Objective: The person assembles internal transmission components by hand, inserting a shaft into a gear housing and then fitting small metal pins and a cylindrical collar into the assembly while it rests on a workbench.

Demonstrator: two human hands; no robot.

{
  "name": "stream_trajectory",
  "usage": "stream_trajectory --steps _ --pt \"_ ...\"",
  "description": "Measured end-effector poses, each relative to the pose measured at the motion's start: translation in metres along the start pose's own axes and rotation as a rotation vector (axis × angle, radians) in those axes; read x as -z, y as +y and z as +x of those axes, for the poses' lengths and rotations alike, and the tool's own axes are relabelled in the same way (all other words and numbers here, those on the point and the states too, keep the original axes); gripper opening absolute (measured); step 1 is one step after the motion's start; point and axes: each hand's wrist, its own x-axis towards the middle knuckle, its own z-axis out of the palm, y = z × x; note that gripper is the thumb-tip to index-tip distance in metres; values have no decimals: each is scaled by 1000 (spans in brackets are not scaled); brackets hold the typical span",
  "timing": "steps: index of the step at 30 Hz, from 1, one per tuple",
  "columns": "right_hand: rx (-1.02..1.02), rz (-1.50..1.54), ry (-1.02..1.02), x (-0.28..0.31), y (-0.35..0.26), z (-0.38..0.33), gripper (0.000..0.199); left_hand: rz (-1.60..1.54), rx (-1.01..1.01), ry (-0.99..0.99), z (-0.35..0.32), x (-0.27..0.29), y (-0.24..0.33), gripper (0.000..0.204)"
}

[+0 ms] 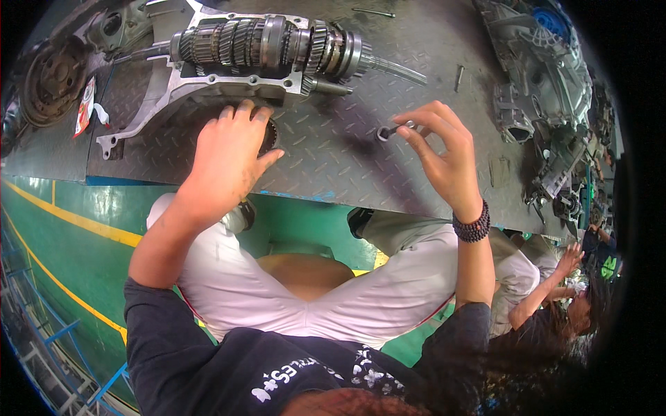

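My left hand rests palm down on a dark round part at the near side of an aluminium gearbox housing plate. A steel gear shaft assembly with several gears lies across that plate, its splined end pointing right. My right hand is raised over the checker-plate bench, pinching a small bolt with a washer between thumb and fingers. A dark bead bracelet sits on that wrist.
A brake disc lies at the far left. A large gearbox casing and smaller parts crowd the right end. Loose bolts lie on the bench. Another person crouches at the lower right. The floor is green with yellow lines.
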Motion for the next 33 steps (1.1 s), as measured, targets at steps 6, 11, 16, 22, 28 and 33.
stream_trajectory --steps 6,11,16,22,28,33 --pt "-32 94 -50 -5 4 -4 13 -47 70 -128 3 5 3 62" --pt "-100 155 -28 -13 0 -6 13 -167 -52 -73 4 -5 18 67" --pt "18 206 -17 -14 -7 -4 11 -242 -145 -30 2 -11 41 76" --pt "142 230 -121 -15 -14 -10 12 -517 -263 27 6 -19 52 90" --pt "175 248 -198 -27 -17 -8 17 -521 -340 -12 7 -28 56 99" --pt "157 206 -243 -32 -11 -10 17 -596 -384 -68 9 -33 57 99"
